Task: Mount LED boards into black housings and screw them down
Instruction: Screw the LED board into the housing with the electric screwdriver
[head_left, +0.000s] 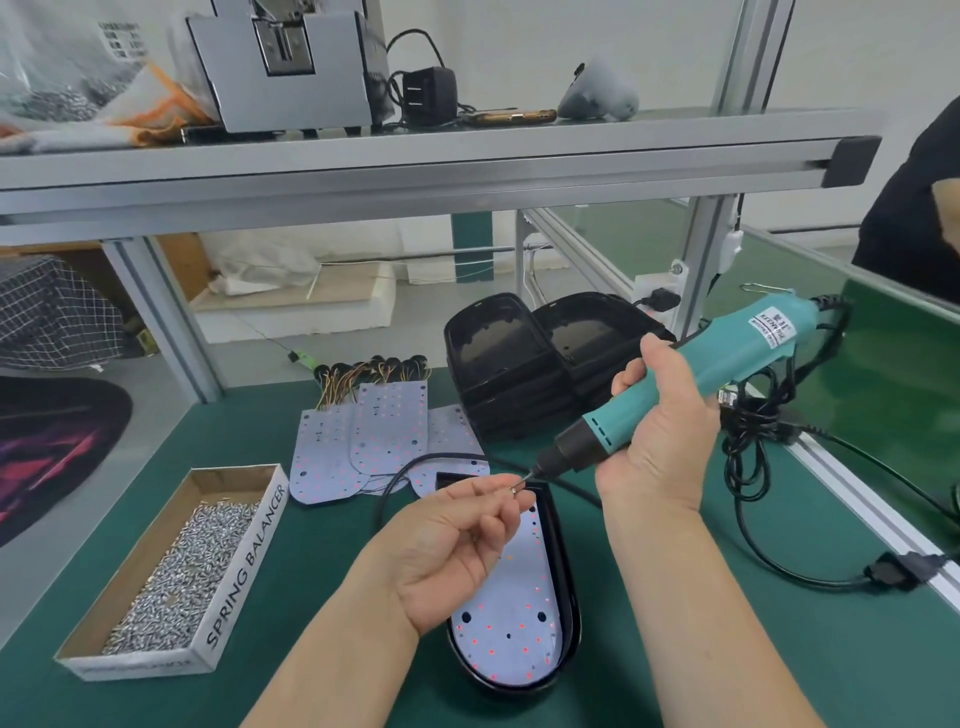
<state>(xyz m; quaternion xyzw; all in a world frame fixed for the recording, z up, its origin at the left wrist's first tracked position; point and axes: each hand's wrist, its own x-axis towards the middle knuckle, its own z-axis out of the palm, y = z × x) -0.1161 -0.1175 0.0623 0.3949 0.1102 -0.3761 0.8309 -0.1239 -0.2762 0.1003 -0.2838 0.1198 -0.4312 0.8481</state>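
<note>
The green matted surface (727, 649) carries stacked empty black plastic housings (519, 364) at one o'clock, a long cardboard box (244, 561) of small silver screws (182, 571) at eight o'clock, and fanned white oval LED boards (384, 431) at eleven. At six o'clock a black oval housing (569, 597) lies flat, a white LED board (511, 623) seated inside. Above it the right hand (660, 431) is wrapped round a teal electric screwdriver (727, 364), bit angled toward eight o'clock; the left hand (457, 540) pinches a tiny screw (515, 489) at the bit tip

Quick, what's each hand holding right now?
Left hand: pinches a small screw.
Right hand: grips the teal screwdriver.
</note>
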